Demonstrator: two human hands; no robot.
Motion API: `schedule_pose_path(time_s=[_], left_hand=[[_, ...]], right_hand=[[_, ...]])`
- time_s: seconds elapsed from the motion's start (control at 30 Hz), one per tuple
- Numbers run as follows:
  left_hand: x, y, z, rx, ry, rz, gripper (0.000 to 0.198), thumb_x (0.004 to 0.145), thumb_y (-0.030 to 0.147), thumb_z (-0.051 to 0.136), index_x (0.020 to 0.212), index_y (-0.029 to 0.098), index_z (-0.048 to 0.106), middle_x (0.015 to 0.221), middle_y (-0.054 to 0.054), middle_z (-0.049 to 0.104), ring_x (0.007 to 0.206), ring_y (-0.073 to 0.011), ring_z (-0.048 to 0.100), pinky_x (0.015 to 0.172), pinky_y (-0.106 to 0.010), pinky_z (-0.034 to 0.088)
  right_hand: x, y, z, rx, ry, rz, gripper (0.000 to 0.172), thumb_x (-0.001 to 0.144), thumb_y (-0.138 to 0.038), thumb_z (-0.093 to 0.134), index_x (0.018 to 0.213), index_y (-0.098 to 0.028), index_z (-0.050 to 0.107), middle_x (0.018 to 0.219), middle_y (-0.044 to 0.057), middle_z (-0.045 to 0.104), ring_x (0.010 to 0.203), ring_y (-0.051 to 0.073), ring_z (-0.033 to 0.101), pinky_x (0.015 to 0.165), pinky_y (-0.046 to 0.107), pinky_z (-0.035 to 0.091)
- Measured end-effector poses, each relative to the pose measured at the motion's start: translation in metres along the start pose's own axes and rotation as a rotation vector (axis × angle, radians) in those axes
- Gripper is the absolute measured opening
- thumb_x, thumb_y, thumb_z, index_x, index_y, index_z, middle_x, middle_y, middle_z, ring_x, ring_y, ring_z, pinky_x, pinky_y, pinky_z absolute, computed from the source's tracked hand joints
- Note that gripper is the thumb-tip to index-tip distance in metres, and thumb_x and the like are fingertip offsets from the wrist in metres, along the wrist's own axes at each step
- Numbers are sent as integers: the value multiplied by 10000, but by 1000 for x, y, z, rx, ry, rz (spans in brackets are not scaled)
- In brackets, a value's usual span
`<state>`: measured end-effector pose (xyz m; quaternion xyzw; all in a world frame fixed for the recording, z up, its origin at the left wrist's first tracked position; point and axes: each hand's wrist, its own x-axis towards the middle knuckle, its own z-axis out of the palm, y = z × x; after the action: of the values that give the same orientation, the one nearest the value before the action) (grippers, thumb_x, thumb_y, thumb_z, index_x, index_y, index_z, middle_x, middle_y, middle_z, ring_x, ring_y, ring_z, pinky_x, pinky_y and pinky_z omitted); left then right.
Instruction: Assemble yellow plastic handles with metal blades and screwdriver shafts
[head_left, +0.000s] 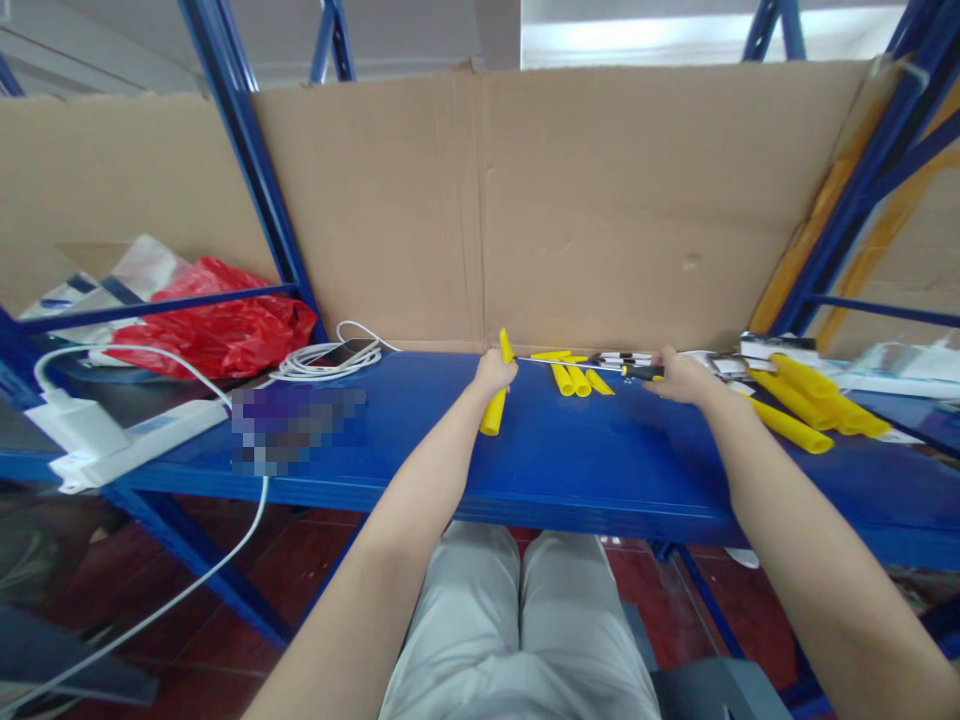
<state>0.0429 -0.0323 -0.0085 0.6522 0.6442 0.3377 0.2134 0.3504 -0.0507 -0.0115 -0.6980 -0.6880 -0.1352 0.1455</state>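
My left hand point(495, 371) is closed around a yellow plastic tube point(492, 412), which sticks out above and below the fist. My right hand point(679, 378) grips the black and yellow handle of a screwdriver point(639, 372). Its thin metal shaft points left toward the tube; whether the tip touches the tube is too small to tell. Between the hands, several short yellow tubes point(579, 381) lie on the blue shelf point(555, 460). More yellow tubes point(806, 400) are piled right of my right hand, beside some small black and white packages point(780, 348).
A cardboard sheet point(585, 210) stands along the back. At left are a red plastic bag point(225, 310), a coiled white cable point(322, 362) and a white power strip point(161, 435) with a charger. Blue metal posts point(259, 170) rise at both sides.
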Motion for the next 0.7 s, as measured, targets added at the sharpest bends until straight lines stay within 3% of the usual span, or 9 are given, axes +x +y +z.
schedule_pose_path(time_s=[0.23, 0.47, 0.7], left_hand=[[1, 0, 1, 24, -15, 11, 204, 881, 114, 523, 1001, 59, 678, 840, -133, 728, 648, -180, 716, 577, -213, 515], [2, -1, 3, -13, -15, 7, 168, 857, 115, 565, 978, 81, 677, 819, -103, 724, 611, -155, 700, 561, -187, 499], [4, -2, 2, 34, -13, 17, 187, 878, 126, 531, 971, 66, 682, 766, -113, 715, 632, -179, 710, 587, -218, 521]], right_hand=[[0, 0, -3, 1, -9, -82, 228, 770, -275, 579, 940, -183, 699, 980, 132, 732, 974, 296, 677, 759, 315, 491], [-4, -6, 0, -74, 13, 100, 443, 766, -349, 647, 1146, -125, 601, 979, 186, 716, 912, 321, 680, 701, 344, 483], [3, 0, 4, -31, -3, -34, 296, 789, -329, 584, 1018, -169, 684, 1003, 154, 723, 992, 310, 670, 789, 345, 489]])
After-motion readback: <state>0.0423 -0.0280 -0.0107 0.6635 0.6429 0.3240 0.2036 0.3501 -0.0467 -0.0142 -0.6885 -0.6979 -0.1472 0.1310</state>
